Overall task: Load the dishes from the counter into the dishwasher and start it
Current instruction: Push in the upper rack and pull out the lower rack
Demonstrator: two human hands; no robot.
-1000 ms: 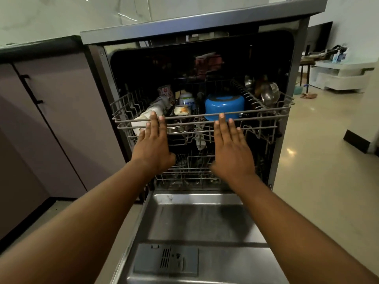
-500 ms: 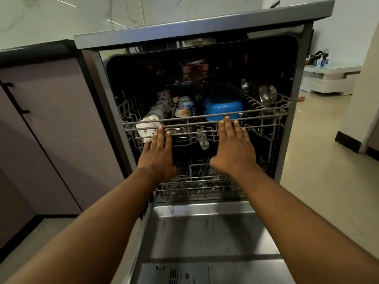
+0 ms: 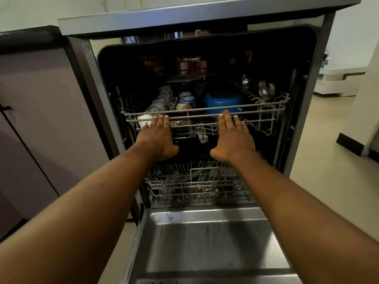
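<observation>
Fingers flat on upper rack, steel door, pale floor

Dim, indistinct rear dishes

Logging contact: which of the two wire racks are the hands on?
The upper rack, holding the blue bowl; left hand and right hand press its front rail. The lower rack sits untouched.

Left hand and right hand press flat, fingers straight, against the upper rack front holding a blue bowl.
</observation>
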